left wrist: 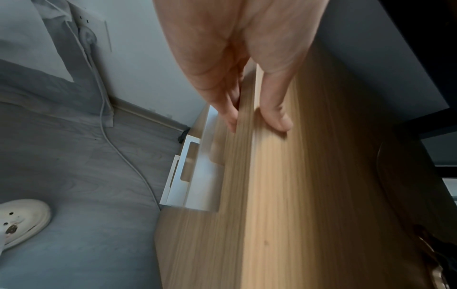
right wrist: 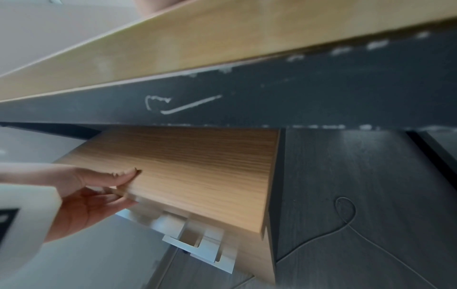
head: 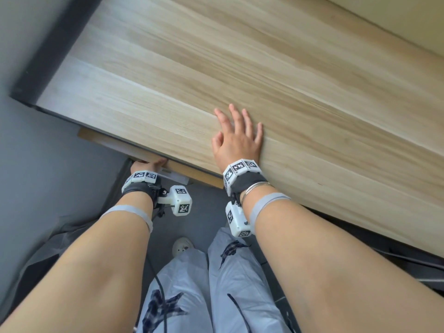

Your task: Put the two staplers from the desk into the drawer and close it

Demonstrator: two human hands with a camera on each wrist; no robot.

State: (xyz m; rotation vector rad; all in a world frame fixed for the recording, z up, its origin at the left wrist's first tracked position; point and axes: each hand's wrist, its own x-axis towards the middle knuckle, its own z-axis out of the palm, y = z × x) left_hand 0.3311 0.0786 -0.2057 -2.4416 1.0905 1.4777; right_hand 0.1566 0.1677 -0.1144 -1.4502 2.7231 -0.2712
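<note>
No stapler shows in any view. The wooden drawer (head: 192, 173) sticks out a little from under the desk top (head: 240, 68). My left hand (head: 147, 164) grips the drawer front (left wrist: 309, 195), thumb on one face and fingers on the other side of its edge. The right wrist view shows this left hand (right wrist: 118, 185) on the drawer front (right wrist: 197, 176), which is blurred. My right hand (head: 236, 133) lies flat on the desk top near its front edge, fingers spread, holding nothing. The drawer's inside is hidden.
Below the drawer are white cut-out handles (left wrist: 188, 176) of a lower unit. A cable (left wrist: 123, 152) runs across the grey floor from a wall socket (left wrist: 91, 25). My white shoe (head: 182, 246) stands under the desk edge. A dark frame bar (right wrist: 272, 97) runs under the desk top.
</note>
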